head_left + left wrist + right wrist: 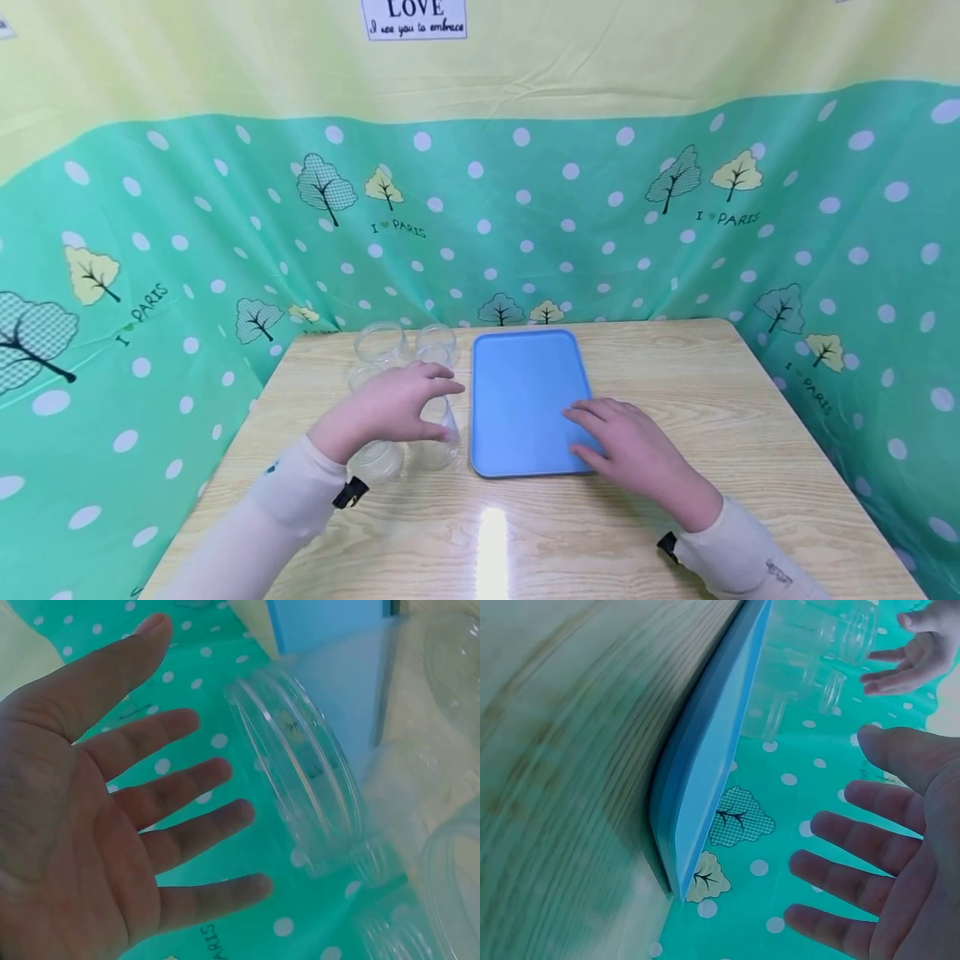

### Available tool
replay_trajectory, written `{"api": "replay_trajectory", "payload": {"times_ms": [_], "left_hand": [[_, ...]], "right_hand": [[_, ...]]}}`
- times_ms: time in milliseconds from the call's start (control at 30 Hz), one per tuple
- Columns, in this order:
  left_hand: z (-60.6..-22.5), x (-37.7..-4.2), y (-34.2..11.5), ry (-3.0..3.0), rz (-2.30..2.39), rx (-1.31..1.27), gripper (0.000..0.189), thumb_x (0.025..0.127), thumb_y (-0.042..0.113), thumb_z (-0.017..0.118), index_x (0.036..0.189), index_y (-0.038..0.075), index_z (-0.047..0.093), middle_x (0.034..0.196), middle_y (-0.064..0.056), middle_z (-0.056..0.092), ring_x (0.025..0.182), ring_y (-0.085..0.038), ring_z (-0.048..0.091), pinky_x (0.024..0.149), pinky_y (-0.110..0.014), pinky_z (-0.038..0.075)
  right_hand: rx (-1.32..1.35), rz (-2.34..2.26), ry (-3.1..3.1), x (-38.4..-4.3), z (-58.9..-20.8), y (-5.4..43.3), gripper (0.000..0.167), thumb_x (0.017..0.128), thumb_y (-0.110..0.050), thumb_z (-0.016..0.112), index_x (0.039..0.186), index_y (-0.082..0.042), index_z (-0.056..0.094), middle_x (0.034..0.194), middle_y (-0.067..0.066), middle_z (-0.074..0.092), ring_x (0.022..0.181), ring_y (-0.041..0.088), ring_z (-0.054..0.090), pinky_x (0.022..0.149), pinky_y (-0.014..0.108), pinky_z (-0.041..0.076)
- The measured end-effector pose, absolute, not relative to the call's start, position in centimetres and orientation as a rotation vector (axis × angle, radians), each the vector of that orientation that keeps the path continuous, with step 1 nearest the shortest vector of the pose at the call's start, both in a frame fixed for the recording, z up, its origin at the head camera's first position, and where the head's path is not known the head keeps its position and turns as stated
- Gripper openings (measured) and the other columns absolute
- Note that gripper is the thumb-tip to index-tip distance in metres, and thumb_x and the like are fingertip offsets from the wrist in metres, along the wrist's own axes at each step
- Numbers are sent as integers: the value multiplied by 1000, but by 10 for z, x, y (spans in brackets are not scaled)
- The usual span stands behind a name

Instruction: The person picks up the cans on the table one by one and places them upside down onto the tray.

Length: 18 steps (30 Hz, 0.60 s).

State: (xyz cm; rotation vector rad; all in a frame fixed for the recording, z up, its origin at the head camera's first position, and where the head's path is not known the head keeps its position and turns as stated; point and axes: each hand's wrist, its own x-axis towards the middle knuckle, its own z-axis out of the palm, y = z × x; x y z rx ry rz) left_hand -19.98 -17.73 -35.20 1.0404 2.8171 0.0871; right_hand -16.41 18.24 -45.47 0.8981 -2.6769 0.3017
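My left hand (397, 404) hovers over a group of clear plastic jars, fingers spread and holding nothing. Closest to it in the left wrist view is a jar (300, 772) with a ridged rim, apart from the fingertips. Another clear jar (442, 450) shows below the thumb in the head view. To the right of the jars a blue rectangular tray (525, 392) lies flat on the table. My right hand (626, 437) is over the tray's right edge, its fingers loosely extended with nothing in them. In the right wrist view the fingers stand apart from the tray (705, 765).
Several more clear jars stand at the left, among them one at the back (381, 337) and one near the front (377, 461). The wooden table (675, 367) meets a green dotted curtain (480, 217) at the back and both sides.
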Motion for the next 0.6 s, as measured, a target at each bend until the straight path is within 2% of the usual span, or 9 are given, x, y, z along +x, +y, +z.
{"api": "replay_trajectory", "payload": {"times_ms": [233,600], "left_hand": [[-352,-203,-185,2722,112,962,70,82,41,85,143,16,61,147,-12,55,134,-35,54,106,-51,51],[-357,-207,-186,2686,95,943,71,80,27,88,144,17,59,145,-10,54,132,-30,55,104,-46,53]], "right_hand": [[878,309,-2686,-164,-455,182,48,91,-40,77,133,-17,68,121,2,74,107,21,71,89,45,60],[888,311,-2671,-163,-455,183,38,91,-38,78,123,-17,73,114,0,75,101,18,73,85,41,62]]}}
